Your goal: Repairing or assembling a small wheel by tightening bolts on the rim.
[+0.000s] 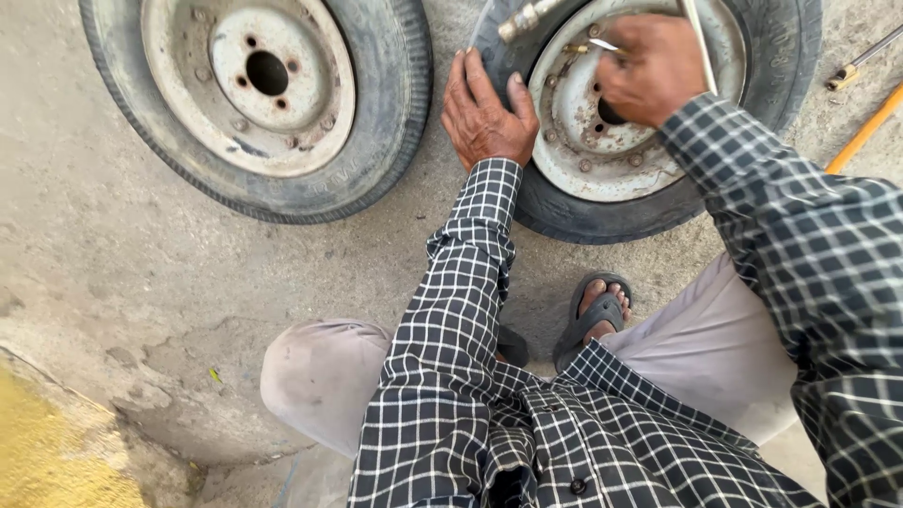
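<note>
Nearest the camera hangs the front of a black-and-white checked shirt (564, 442), with both knees in pale grey trousers (324, 376) bent out to either side. Between the knees a foot in a dark grey sandal (594, 315) rests on the concrete floor (122, 273), its toes just short of a tyre. At the lower left the floor has a rough broken edge with a yellow patch (47, 461) beside it.

Both checked sleeves run forward from there. The left hand (484, 113) lies flat, fingers spread and palm down, pressed on the black rubber sidewall of the right wheel (602, 212), at its left side beside the rim. The right hand (649, 71) is over the worn grey steel rim (588, 150) of the same wheel, its fingers curled and pinching a small thin metal piece (607, 44) by the brass valve stem (576, 48); a slim metal rod (701, 47) crosses the back of this hand, and whether the hand grips it cannot be told. A metal hose fitting (522, 19) slants in just above the left hand.

To the left, apart from both hands, a second wheel (259, 94) lies flat with its grey rim facing up. At the far right edge lie an orange rod (865, 132) and a metal tool with a brass tip (861, 61).
</note>
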